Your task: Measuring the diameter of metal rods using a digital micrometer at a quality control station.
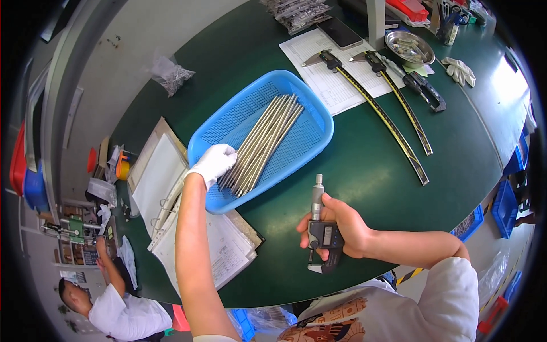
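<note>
Plainly, from the head view, everything turns on the rods [263, 145]: a bundle of thin metal rods lying in the blue basket [310, 108], long axis running from about seven o'clock up to one o'clock. The left hand [214, 162], in a white glove, sits right at the bundle's near, seven o'clock end, fingers curled down onto the rod tips; it looks as if it is touching or picking at one, though the glove hides whether any rod is actually pinched. That hand is by far the nearer to the rods.

The right hand [341, 225], bare, is down at about five o'clock from the basket, well apart from it, wrapped firmly around a digital micrometer [322, 231] whose spindle stands upright toward twelve o'clock.

Under the basket's near corner, at seven o'clock, lies a binder [165, 182] with loose paper sheets. Up at one o'clock, two long calipers [393, 108] lie across a form, beside a small metal dish [409, 47].
</note>
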{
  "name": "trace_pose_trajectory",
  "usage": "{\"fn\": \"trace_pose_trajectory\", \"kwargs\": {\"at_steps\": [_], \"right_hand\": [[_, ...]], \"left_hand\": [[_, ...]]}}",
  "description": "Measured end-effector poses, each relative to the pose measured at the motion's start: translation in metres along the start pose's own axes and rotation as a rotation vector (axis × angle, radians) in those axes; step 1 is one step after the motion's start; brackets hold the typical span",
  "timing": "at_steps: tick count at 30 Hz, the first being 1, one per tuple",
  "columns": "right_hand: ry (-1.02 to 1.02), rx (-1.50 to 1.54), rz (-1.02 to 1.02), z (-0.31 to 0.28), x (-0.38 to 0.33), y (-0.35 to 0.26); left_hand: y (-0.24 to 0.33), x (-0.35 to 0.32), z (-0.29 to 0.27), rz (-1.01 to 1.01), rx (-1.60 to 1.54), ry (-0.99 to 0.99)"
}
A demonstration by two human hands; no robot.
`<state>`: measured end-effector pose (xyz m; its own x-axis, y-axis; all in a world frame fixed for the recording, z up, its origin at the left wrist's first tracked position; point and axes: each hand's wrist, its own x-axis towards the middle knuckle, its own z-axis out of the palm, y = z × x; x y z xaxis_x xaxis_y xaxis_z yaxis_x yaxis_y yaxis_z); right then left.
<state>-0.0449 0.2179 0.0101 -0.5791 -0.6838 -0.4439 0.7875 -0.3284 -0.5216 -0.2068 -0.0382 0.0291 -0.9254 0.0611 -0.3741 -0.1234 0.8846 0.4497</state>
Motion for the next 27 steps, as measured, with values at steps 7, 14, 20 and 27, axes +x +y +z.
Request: {"fn": "trace_pose_trajectory", "kwargs": {"at_steps": [7,14,20,27], "right_hand": [[-0.016,-0.004,-0.001,-0.001,0.004,0.002],[0.014,-0.006,-0.017,0.002,-0.001,0.004],[0.045,0.068,-0.014,-0.002,-0.001,0.002],[0.013,0.152,-0.029,-0.004,0.001,0.000]], "left_hand": [[0.009,-0.009,-0.006,0.025,0.135,-0.033],[0.046,-0.084,-0.014,0.241,0.159,0.242],[0.030,-0.154,0.033,0.347,-0.859,0.388],[0.008,-0.182,0.105,0.367,-1.360,0.194]]}}
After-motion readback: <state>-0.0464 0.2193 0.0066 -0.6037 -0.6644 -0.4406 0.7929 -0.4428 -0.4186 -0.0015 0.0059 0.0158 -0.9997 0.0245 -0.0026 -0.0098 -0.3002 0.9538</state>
